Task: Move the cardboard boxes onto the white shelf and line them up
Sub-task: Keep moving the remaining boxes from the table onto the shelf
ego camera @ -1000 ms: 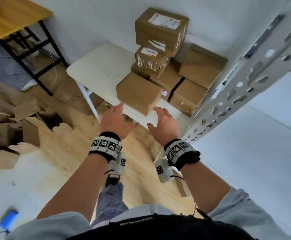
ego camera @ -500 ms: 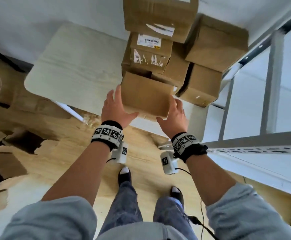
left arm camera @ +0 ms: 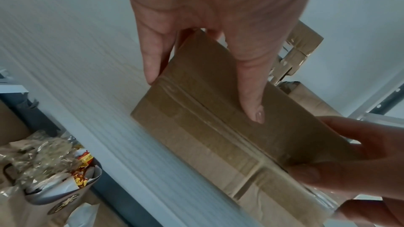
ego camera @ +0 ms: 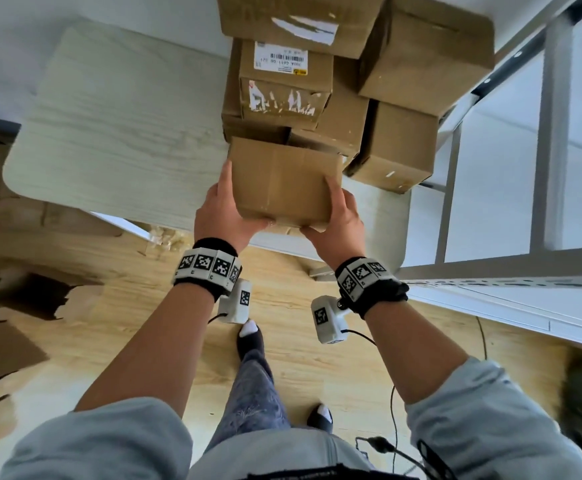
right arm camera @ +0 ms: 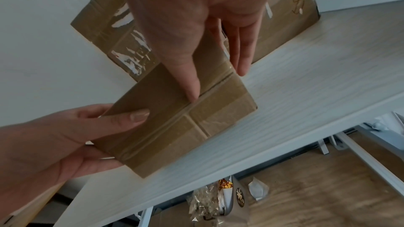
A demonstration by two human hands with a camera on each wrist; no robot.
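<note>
A small plain cardboard box (ego camera: 282, 181) sits at the front of a pile of boxes, by the near edge of the white table (ego camera: 116, 116). My left hand (ego camera: 227, 206) grips its left side and my right hand (ego camera: 341, 213) grips its right side. Both thumbs lie across the taped near face (left arm camera: 218, 127) (right arm camera: 179, 127). Whether the box is off the table I cannot tell. Behind it stand a labelled box (ego camera: 284, 81), a bigger box (ego camera: 300, 19) on top, and two more boxes (ego camera: 396, 140) to the right.
The white metal shelf frame (ego camera: 552, 133) stands directly right of the table, with a perforated rail (ego camera: 490, 282) near my right wrist. Torn cardboard (ego camera: 5, 344) litters the wooden floor at the left. Crumpled wrapping and a bag (right arm camera: 218, 201) lie under the table.
Both hands reached forward from below the table's edge and closed on the sides of the front box. The view moved closer to the pile.
</note>
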